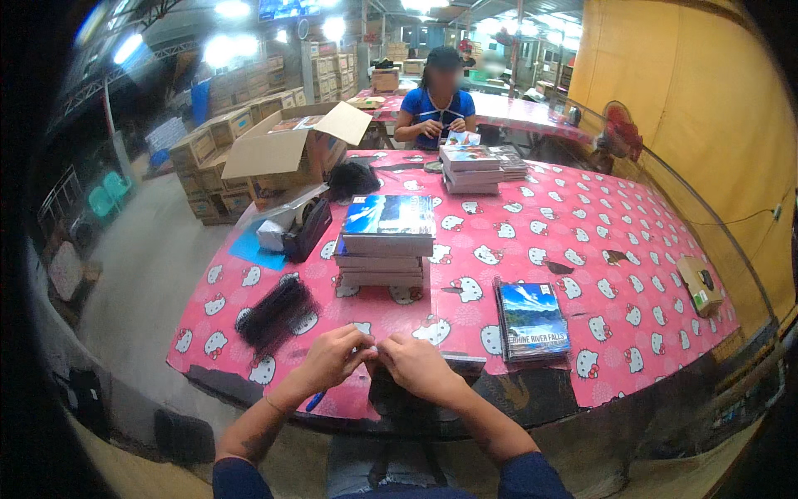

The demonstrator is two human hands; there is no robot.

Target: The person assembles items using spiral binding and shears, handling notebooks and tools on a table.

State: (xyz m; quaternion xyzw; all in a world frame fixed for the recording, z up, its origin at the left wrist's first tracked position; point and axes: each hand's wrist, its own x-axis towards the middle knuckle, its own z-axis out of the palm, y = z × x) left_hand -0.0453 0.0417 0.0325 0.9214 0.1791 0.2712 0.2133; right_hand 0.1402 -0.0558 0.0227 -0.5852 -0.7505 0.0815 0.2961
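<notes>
My left hand [337, 359] and my right hand [420, 366] meet over the near edge of the table, fingers pinched together. Whatever lies between the fingertips is too small to make out. Below my right hand is a dark object [399, 401], partly covered by that hand. A thin, book-like edge [464, 363] pokes out to its right. Close to my left wrist lies a blue pen-like item [315, 402]. A bundle of black, wiry strands [278, 312] rests left of my hands. Beyond them stands a stack of picture-covered notebooks [387, 218].
Several landscape-covered notebooks [534, 320] lie at the right. An open carton [287, 158], a black holder [309, 229] and a small brown box [700, 285] sit around the pink table [499, 258]. Another person [436, 108] works opposite, behind more stacked notebooks [472, 170].
</notes>
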